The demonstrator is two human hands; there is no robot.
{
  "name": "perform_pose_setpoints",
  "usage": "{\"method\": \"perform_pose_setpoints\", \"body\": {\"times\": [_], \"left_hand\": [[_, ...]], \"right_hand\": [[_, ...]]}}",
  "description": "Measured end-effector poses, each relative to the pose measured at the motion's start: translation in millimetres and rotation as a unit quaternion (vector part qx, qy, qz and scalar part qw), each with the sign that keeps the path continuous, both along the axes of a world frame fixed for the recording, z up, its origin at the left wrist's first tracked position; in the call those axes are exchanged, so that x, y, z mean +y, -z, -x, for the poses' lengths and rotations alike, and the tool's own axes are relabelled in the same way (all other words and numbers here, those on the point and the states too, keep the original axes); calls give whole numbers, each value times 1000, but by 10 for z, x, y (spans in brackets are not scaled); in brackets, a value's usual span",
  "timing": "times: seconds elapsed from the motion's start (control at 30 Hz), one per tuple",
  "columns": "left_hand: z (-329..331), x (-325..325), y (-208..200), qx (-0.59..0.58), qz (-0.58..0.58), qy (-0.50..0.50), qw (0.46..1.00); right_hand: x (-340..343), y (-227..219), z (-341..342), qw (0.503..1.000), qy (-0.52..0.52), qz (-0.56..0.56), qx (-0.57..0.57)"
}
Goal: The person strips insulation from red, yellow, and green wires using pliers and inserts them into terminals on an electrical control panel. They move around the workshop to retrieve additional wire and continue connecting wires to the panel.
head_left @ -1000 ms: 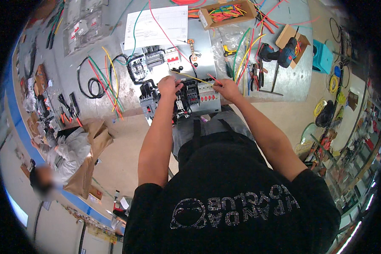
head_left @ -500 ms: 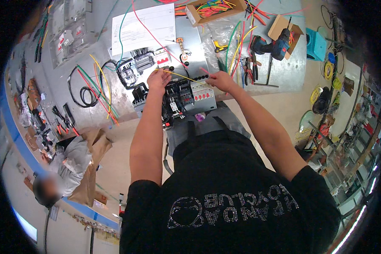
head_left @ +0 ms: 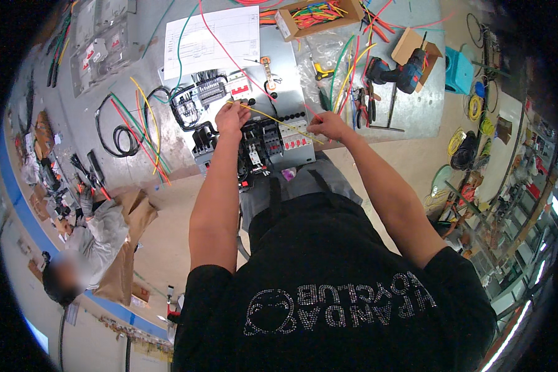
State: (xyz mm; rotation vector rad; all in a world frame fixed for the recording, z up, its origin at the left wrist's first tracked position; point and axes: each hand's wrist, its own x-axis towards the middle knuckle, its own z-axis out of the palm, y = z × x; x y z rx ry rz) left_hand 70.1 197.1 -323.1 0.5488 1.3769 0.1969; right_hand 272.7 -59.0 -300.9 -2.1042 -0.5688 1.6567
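Note:
A thin yellow wire (head_left: 268, 116) stretches slantwise over an electrical assembly of black and white modules (head_left: 270, 139) at the table's near edge. My left hand (head_left: 231, 118) pinches the wire's left end beside a white breaker with red switches (head_left: 239, 88). Closed at the wire's right part is my right hand (head_left: 330, 126), and a short tail of wire sticks out below its fingertips. A red wire (head_left: 234, 59) runs from the far edge down toward my right hand; whether the fingers touch it I cannot tell. Below that hand sits a row of breakers with red levers (head_left: 296, 143).
Printed paper (head_left: 212, 40) lies beyond the assembly. To the right are a cordless drill (head_left: 398, 73), pliers (head_left: 363, 106) and an open box of coloured wires (head_left: 319, 15). Loose wires (head_left: 139, 133) lie at left. Another person (head_left: 96, 248) works at far left.
My right hand has moved slightly right and down. The yellow wire is straighter now, and its right end reaches past my fingertips. My left hand has stayed in place.

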Motion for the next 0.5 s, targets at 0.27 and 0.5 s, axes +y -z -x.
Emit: {"method": "perform_pose_setpoints", "body": {"times": [0.27,0.5], "left_hand": [[-19,-48,-6,-6,-12,-12,1000],[18,-41,43,-14,-5,-31,999]], "right_hand": [[-146,-86,83,996,-79,31,-8],[-72,-213,186,991,-108,48,-61]]}}
